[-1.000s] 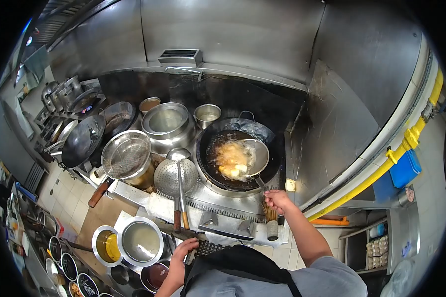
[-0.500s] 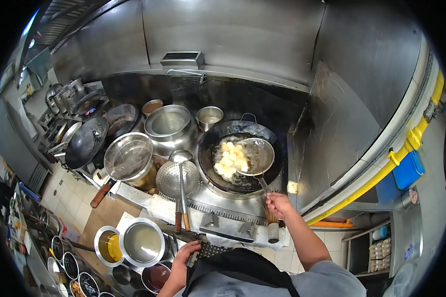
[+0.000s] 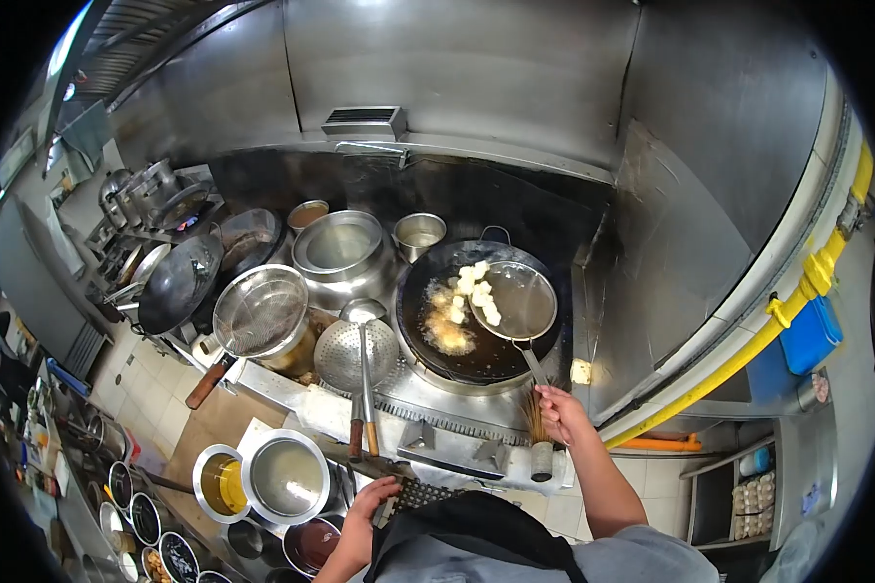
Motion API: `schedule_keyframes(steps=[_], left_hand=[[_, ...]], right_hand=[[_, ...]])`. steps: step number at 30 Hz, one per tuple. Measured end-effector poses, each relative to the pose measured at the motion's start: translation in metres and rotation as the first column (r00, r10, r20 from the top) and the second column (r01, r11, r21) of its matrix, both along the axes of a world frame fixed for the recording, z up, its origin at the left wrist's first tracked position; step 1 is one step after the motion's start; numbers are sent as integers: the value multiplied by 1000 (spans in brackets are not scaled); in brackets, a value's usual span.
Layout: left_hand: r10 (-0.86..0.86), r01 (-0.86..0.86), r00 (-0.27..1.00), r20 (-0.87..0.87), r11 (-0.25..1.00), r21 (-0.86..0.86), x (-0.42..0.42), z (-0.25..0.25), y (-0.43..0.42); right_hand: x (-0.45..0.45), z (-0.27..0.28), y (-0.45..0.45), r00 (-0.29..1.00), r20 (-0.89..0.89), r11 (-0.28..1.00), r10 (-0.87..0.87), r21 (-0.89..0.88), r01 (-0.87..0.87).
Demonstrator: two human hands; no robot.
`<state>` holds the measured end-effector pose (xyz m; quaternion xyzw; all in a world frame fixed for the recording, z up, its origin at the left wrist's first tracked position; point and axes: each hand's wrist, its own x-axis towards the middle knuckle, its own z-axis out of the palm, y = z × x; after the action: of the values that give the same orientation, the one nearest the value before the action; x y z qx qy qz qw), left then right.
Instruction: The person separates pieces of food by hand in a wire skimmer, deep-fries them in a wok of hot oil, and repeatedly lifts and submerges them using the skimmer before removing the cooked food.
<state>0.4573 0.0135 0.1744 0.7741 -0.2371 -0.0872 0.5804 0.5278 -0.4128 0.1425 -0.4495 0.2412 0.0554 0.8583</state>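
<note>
My right hand (image 3: pixel 564 416) is closed round the handle of a round wire-mesh strainer (image 3: pixel 527 303). The mesh is over the right half of a black wok (image 3: pixel 420 342) of hot oil. Several pale, chunky pieces of food (image 3: pixel 474 284) lie along the strainer's left edge, some seemingly on it. Foam bubbles (image 3: pixel 449 335) on the oil to their left. Low in front of my body, beside a dark perforated mat (image 3: pixel 423 494), my left hand (image 3: pixel 367 505) has its fingers stretched out and holds nothing I can see.
Left of the wok lie a perforated skimmer (image 3: pixel 335 358) and a ladle (image 3: pixel 364 364). Behind them stands a large metal pot (image 3: pixel 345 282). Another strainer (image 3: pixel 260 311) rests on a pot. A bamboo brush (image 3: pixel 537 442) is by my right hand. Bowls (image 3: pixel 287 474) stand at lower left.
The strainer has shifted right and up in the wok. The pale pieces are now bunched by its left edge, with foam exposed where they were. My left hand stays put.
</note>
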Motion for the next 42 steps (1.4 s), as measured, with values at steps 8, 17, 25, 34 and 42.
schedule_keyframes(steps=[8,17,25,34,42], left_hand=[[45,-51,996,-84,996,-73,-4,7,-5],[88,-89,995,-52,995,-36,-3,-1,3],[38,-39,999,-39,999,-26,-7,14,-2],[55,-63,960,-275,998,-23,0,-39,13],[87,-89,995,-50,995,-47,-9,-13,8]], right_hand=[[11,-3,18,1000,2,994,-7,-107,8],[10,-20,17,999,0,999,-34,22,34],[34,-3,25,999,1,979,-33,-202,33],[25,10,-3,997,-42,928,-64,-371,44],[23,32,4,960,-278,774,29,-602,-198]])
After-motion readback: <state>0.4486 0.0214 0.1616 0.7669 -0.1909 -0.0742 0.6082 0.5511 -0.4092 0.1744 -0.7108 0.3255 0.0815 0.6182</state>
